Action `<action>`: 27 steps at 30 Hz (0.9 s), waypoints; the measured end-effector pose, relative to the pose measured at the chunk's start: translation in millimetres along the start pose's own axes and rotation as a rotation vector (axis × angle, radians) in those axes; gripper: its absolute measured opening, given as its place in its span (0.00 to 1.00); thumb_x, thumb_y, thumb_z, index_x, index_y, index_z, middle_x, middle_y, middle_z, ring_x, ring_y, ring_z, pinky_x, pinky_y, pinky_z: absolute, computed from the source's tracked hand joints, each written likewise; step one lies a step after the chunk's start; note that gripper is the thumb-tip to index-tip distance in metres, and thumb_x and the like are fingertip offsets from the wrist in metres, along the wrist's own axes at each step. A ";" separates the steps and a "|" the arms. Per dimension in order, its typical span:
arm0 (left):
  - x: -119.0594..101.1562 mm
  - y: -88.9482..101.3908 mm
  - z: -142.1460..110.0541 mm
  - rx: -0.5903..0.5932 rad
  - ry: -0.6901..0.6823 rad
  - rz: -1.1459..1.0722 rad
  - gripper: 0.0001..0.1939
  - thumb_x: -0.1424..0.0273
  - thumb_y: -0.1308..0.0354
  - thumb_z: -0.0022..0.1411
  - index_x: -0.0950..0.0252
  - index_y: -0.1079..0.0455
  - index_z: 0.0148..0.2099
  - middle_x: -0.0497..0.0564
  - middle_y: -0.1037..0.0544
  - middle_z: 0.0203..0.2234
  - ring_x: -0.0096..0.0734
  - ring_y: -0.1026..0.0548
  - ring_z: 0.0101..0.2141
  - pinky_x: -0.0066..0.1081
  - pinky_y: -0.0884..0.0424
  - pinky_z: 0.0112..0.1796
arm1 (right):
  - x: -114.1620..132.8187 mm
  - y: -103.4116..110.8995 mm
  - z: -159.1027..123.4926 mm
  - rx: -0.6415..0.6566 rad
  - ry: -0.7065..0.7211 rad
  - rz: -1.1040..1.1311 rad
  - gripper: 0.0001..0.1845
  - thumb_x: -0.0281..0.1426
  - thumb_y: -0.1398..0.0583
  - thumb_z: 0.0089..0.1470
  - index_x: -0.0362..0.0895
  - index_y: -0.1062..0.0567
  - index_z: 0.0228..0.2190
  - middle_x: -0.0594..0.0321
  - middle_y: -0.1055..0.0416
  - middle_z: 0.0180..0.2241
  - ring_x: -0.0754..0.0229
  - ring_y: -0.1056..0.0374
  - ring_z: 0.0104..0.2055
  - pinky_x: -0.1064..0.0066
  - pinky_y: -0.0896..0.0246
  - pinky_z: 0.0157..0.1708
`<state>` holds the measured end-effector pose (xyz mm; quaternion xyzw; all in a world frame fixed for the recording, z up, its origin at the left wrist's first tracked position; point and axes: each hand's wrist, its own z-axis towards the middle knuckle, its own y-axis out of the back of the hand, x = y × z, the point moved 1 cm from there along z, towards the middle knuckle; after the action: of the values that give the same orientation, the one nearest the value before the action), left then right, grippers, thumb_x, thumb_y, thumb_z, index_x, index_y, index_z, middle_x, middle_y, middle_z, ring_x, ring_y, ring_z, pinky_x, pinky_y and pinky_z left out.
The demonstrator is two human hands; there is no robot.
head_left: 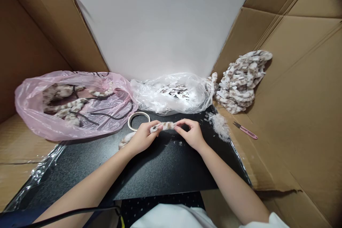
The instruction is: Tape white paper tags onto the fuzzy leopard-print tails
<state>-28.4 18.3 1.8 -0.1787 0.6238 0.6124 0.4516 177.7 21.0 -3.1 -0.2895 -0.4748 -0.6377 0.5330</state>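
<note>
Both hands grip a narrow plush strip (168, 125), white with brown bands, held just above the black tabletop (160, 171). My left hand (144, 136) is closed round its left part, where a small dark spot shows near the thumb. My right hand (191, 133) pinches the right end between thumb and fingers. More white and brown plush (126, 139) sticks out behind my left wrist; whether it belongs to the same piece is hidden. Just beyond my left hand lies a roll of tape (139, 114).
A pink plastic bag (29, 103) at left holds plush pieces and black cords. Behind my hands, a clear bag (149, 96) contains white flat pieces. To the right are loose white fluff (219, 125), pink thread snips (247, 131) and a plush pile (240, 82). Cardboard walls (299, 89) flank the table.
</note>
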 end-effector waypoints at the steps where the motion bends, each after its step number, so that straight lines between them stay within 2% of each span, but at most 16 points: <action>1: 0.5 -0.1 -0.1 0.000 0.001 0.003 0.18 0.58 0.52 0.66 0.67 0.29 0.36 0.45 0.29 0.23 0.28 0.33 0.26 0.26 0.40 0.30 | -0.1 -0.4 -0.2 0.003 0.001 -0.005 0.04 0.30 0.36 0.47 0.43 0.20 0.28 0.60 0.22 0.28 0.59 0.28 0.29 0.68 0.33 0.34; 8: 0.6 -2.4 0.5 0.025 -0.025 0.013 0.17 0.60 0.52 0.66 0.66 0.28 0.37 0.47 0.27 0.24 0.30 0.31 0.27 0.26 0.38 0.32 | -6.8 -9.0 -2.2 0.022 -0.053 0.039 0.04 0.30 0.34 0.45 0.43 0.20 0.27 0.60 0.22 0.27 0.59 0.29 0.29 0.68 0.34 0.34; 12: -0.6 0.0 1.2 0.054 -0.034 0.003 0.17 0.60 0.52 0.66 0.66 0.28 0.35 0.47 0.27 0.23 0.30 0.31 0.27 0.26 0.38 0.32 | -9.4 -6.3 0.8 0.042 -0.153 0.224 0.05 0.33 0.32 0.42 0.44 0.20 0.24 0.61 0.22 0.26 0.59 0.28 0.30 0.67 0.33 0.35; 17: 0.1 21.3 2.6 -0.009 -0.008 -0.033 0.18 0.58 0.52 0.66 0.65 0.30 0.34 0.46 0.28 0.25 0.29 0.32 0.28 0.26 0.38 0.31 | -11.9 12.0 8.2 -0.036 -0.337 0.415 0.12 0.36 0.27 0.31 0.45 0.20 0.20 0.63 0.23 0.23 0.61 0.30 0.26 0.69 0.33 0.31; 21: 3.0 39.3 4.5 0.024 0.000 -0.028 0.18 0.57 0.51 0.65 0.65 0.31 0.31 0.46 0.30 0.25 0.29 0.34 0.28 0.25 0.38 0.31 | -14.4 21.6 10.9 -0.051 -0.456 0.575 0.15 0.35 0.25 0.23 0.45 0.20 0.18 0.65 0.24 0.21 0.65 0.31 0.24 0.72 0.35 0.29; 27: 8.2 47.9 6.3 0.074 -0.003 0.036 0.18 0.57 0.49 0.64 0.65 0.29 0.32 0.47 0.28 0.27 0.30 0.32 0.29 0.26 0.37 0.32 | -11.1 23.1 10.6 -0.020 -0.506 0.643 0.16 0.35 0.24 0.21 0.45 0.21 0.17 0.66 0.24 0.20 0.67 0.32 0.23 0.74 0.36 0.28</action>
<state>-67.8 35.8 25.2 -0.1499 0.6484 0.5972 0.4477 201.3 35.6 -1.9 -0.5762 -0.4699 -0.3518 0.5688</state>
